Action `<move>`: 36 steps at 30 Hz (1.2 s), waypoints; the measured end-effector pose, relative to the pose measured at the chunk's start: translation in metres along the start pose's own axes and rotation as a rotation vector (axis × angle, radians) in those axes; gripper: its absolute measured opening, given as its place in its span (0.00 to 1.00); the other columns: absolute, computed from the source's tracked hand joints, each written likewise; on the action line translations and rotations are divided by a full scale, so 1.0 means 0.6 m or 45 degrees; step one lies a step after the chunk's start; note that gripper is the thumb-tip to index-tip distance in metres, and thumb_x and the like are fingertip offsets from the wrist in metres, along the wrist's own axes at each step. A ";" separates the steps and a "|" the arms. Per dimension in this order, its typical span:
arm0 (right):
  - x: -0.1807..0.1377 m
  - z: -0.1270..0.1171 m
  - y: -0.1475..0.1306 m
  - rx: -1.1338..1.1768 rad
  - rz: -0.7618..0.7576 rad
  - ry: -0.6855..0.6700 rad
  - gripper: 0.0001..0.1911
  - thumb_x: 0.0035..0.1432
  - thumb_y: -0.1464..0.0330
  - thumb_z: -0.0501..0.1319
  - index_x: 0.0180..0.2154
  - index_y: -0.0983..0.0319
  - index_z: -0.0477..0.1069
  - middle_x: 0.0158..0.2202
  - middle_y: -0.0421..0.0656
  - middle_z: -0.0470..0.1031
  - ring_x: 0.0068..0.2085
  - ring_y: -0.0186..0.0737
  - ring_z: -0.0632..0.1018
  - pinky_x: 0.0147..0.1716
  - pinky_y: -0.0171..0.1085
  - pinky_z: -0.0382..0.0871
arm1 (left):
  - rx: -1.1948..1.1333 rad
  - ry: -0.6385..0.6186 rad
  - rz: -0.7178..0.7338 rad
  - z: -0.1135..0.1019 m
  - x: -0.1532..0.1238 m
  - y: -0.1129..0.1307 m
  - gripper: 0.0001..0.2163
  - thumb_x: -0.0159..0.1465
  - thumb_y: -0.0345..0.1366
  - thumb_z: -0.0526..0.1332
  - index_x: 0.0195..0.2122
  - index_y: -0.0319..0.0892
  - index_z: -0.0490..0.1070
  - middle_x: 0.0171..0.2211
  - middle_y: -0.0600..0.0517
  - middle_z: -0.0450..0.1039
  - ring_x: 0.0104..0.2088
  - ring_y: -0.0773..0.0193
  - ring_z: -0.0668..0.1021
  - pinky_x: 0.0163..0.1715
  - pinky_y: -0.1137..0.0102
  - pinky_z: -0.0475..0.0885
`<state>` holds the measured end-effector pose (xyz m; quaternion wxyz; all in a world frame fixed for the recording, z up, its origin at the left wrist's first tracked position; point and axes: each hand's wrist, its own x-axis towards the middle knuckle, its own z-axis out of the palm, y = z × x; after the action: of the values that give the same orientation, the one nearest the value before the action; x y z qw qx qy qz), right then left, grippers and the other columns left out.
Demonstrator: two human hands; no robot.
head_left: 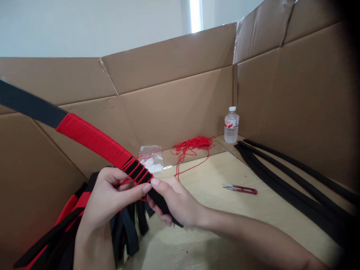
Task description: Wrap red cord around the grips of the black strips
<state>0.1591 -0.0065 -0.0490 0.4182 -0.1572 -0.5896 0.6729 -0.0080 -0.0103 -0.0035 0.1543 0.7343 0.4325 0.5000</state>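
Note:
A long, curved black strip (29,103) slants from the upper left down to my hands. Tight turns of red cord (94,140) cover its middle. Nearer my hands the turns are spaced apart, with black showing between them. My right hand (174,197) is closed around the strip's lower end, its thumb pressing beside the last turn. From the other side, my left hand (108,198) pinches the red cord against the strip, thumb tip close to my right thumb. The fingers behind the strip are partly hidden.
A loose heap of red cord (194,144) lies at the back, near a clear bag with white bits (152,163). Red-handled thread snips (240,188), a water bottle (231,125) and long black strips (289,187) are to the right. Red-and-black pieces (67,221) pile at left. Cardboard walls (174,108) surround the table.

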 end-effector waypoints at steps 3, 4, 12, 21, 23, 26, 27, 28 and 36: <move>0.004 -0.005 0.005 0.000 -0.021 0.022 0.26 0.63 0.49 0.51 0.23 0.62 0.62 0.14 0.32 0.59 0.11 0.25 0.59 0.08 0.26 0.53 | 0.062 -0.144 -0.039 0.004 0.003 0.016 0.26 0.52 0.35 0.67 0.14 0.41 0.45 0.15 0.60 0.39 0.16 0.76 0.49 0.13 0.77 0.46; 0.006 -0.007 0.006 -0.022 -0.032 0.026 0.27 0.63 0.48 0.51 0.23 0.62 0.62 0.13 0.32 0.59 0.11 0.25 0.60 0.08 0.27 0.53 | 0.072 -0.150 -0.051 0.005 0.004 0.018 0.26 0.52 0.36 0.67 0.14 0.42 0.44 0.16 0.60 0.39 0.17 0.75 0.48 0.13 0.76 0.45; 0.014 -0.016 0.002 0.022 -0.119 -0.008 0.24 0.63 0.50 0.54 0.27 0.64 0.65 0.19 0.36 0.67 0.17 0.27 0.69 0.16 0.27 0.62 | 0.011 -0.108 -0.157 0.010 0.003 0.021 0.25 0.54 0.38 0.68 0.12 0.41 0.50 0.12 0.60 0.46 0.13 0.75 0.54 0.13 0.76 0.50; 0.021 -0.024 -0.003 0.334 -0.038 0.035 0.21 0.61 0.53 0.58 0.28 0.64 0.66 0.18 0.36 0.66 0.16 0.26 0.62 0.14 0.28 0.55 | -0.068 0.008 -0.270 0.023 -0.002 0.014 0.24 0.51 0.38 0.71 0.13 0.42 0.53 0.13 0.59 0.51 0.14 0.71 0.65 0.14 0.75 0.58; 0.022 -0.023 -0.002 0.373 -0.036 0.036 0.22 0.59 0.50 0.59 0.28 0.64 0.67 0.18 0.35 0.66 0.16 0.25 0.61 0.14 0.27 0.54 | -0.088 0.022 -0.278 0.025 -0.002 0.013 0.23 0.52 0.38 0.71 0.13 0.42 0.55 0.13 0.59 0.52 0.15 0.71 0.64 0.15 0.75 0.59; 0.024 -0.024 0.001 0.356 -0.038 0.061 0.25 0.57 0.48 0.61 0.26 0.64 0.67 0.17 0.35 0.65 0.16 0.25 0.61 0.13 0.27 0.53 | -0.078 0.048 -0.229 0.026 0.000 0.014 0.22 0.52 0.37 0.70 0.12 0.41 0.56 0.13 0.59 0.51 0.15 0.73 0.61 0.15 0.76 0.56; 0.024 -0.025 0.002 0.329 -0.039 0.072 0.26 0.56 0.47 0.61 0.26 0.65 0.68 0.17 0.35 0.65 0.16 0.25 0.61 0.13 0.27 0.53 | -0.073 0.054 -0.205 0.026 0.000 0.015 0.22 0.52 0.36 0.70 0.12 0.40 0.57 0.13 0.59 0.52 0.15 0.74 0.60 0.15 0.76 0.55; 0.024 -0.026 0.002 0.298 -0.042 0.085 0.27 0.56 0.46 0.61 0.25 0.65 0.68 0.17 0.35 0.65 0.15 0.25 0.61 0.13 0.27 0.53 | -0.073 0.060 -0.188 0.025 0.000 0.015 0.22 0.52 0.36 0.70 0.12 0.40 0.57 0.13 0.59 0.53 0.15 0.74 0.59 0.14 0.76 0.54; 0.023 -0.027 -0.004 -0.005 -0.054 0.189 0.34 0.56 0.41 0.56 0.20 0.65 0.69 0.12 0.35 0.61 0.13 0.25 0.59 0.11 0.28 0.51 | -0.046 0.058 -0.148 0.029 -0.002 0.018 0.19 0.54 0.37 0.70 0.13 0.40 0.64 0.13 0.59 0.55 0.16 0.74 0.59 0.15 0.75 0.54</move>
<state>0.1630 0.0145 -0.0469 0.4745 -0.1947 -0.5614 0.6494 0.0122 -0.0139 -0.0047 0.1864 0.6933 0.4688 0.5146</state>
